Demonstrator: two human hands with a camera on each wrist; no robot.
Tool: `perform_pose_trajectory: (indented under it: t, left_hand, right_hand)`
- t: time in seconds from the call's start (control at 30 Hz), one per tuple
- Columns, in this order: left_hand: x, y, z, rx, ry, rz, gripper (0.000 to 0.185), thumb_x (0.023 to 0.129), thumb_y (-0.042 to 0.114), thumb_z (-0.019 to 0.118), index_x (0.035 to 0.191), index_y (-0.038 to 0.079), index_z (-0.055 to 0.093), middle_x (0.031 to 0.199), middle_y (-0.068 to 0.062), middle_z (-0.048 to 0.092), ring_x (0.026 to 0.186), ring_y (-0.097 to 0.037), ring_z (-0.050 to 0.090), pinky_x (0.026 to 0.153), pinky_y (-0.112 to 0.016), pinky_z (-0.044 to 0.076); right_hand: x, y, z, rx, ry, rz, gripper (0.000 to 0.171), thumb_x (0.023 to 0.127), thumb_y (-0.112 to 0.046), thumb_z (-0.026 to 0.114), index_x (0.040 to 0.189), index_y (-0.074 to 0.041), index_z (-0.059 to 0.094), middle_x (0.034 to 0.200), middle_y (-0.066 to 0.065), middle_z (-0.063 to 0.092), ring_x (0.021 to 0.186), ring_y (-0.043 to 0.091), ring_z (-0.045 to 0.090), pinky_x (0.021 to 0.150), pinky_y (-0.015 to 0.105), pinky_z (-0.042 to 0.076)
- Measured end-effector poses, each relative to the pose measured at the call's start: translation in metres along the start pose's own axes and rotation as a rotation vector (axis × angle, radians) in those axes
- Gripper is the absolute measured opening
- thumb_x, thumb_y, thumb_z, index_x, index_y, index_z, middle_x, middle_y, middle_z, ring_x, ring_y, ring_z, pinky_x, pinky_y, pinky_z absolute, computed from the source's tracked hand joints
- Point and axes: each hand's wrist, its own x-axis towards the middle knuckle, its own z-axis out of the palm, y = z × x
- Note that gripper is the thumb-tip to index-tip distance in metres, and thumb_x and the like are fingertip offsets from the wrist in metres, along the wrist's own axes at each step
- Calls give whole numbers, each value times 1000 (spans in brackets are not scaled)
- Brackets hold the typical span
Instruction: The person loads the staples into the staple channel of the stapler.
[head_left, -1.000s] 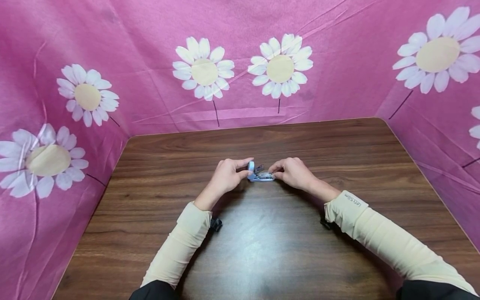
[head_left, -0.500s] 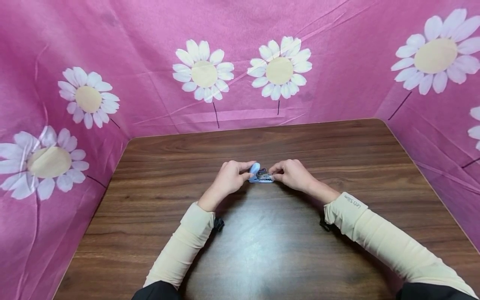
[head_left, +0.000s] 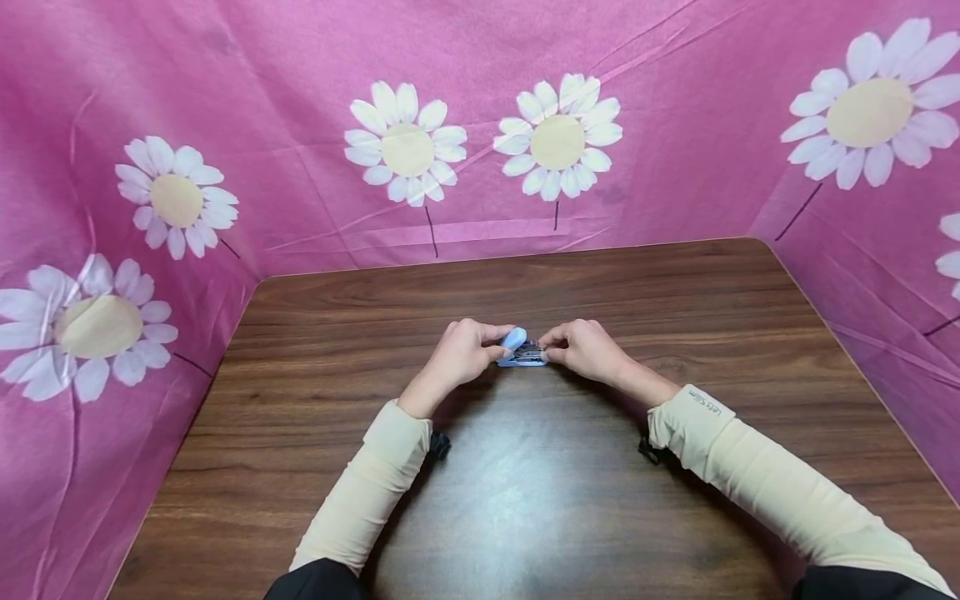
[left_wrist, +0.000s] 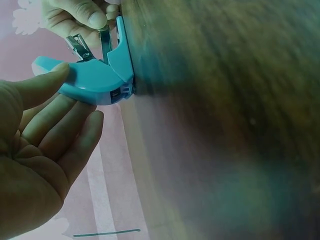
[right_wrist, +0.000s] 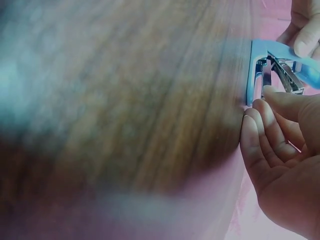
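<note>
A small light-blue plastic stapler (head_left: pixel 521 351) with its top swung open rests on the dark wood-grain table (head_left: pixel 525 500), between two hands near the table's middle. The left hand (head_left: pixel 462 352) pinches the raised blue cover, thumb (left_wrist: pixel 42 85) on top and the other fingers (left_wrist: pixel 60 130) loosely spread beneath. The right hand (head_left: pixel 587 347) grips the metal end of the base, its fingertips (right_wrist: pixel 272 95) curled against the silver staple channel (right_wrist: pixel 262 75). Pink daisy-printed cloth (head_left: pixel 480 125) surrounds the table.

Dark wood table (head_left: pixel 525 500); pink daisy-print cloth (head_left: pixel 262 83) walls behind and both sides.
</note>
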Motion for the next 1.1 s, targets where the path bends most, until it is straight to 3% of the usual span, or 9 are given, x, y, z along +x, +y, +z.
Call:
perform_pose_trajectory:
  t: [0.13, 0.3, 0.5, 0.8, 1.1]
  left_hand:
    - [1, -2, 1, -8, -1, -30, 37, 88, 31, 79, 124, 31, 73, 117, 0, 75, 87, -12, 59, 72, -25, 46]
    - [3, -5, 3, -28, -4, -42, 36, 86, 35, 81, 121, 33, 75, 115, -1, 75, 87, -8, 59, 73, -23, 47]
    - [6, -7, 4, -35, -6, -31, 36, 85, 35, 82, 120, 33, 75, 115, 0, 75, 85, -8, 58, 73, -23, 47]
    - [6, -2, 5, -23, -18, 1, 36, 86, 33, 81, 121, 31, 75, 113, -1, 76, 72, -9, 52, 60, -21, 40]
    - [5, 0, 7, 8, -5, 18, 35, 87, 33, 80, 122, 29, 75, 108, 0, 78, 64, -9, 45, 56, -22, 36]
  right_hand:
    - [0, -1, 0, 6, 0, 7, 14, 88, -16, 76, 102, -13, 81, 99, 2, 80, 91, 16, 68, 86, 44, 53]
    - [0, 0, 0, 17, -9, 12, 16, 89, -17, 76, 103, -14, 82, 100, 2, 80, 96, 19, 70, 88, 45, 53]
    - [1, 1, -1, 17, -4, 17, 15, 88, -18, 77, 102, -15, 82, 100, 2, 80, 92, 16, 69, 87, 44, 54]
    - [2, 2, 1, 16, -1, 12, 13, 88, -17, 77, 100, -15, 82, 98, 1, 80, 87, 14, 66, 84, 42, 53]
    - [-1, 1, 1, -60, 24, -47, 12, 88, -18, 78, 99, -14, 81, 97, 1, 80, 84, 14, 69, 81, 43, 54]
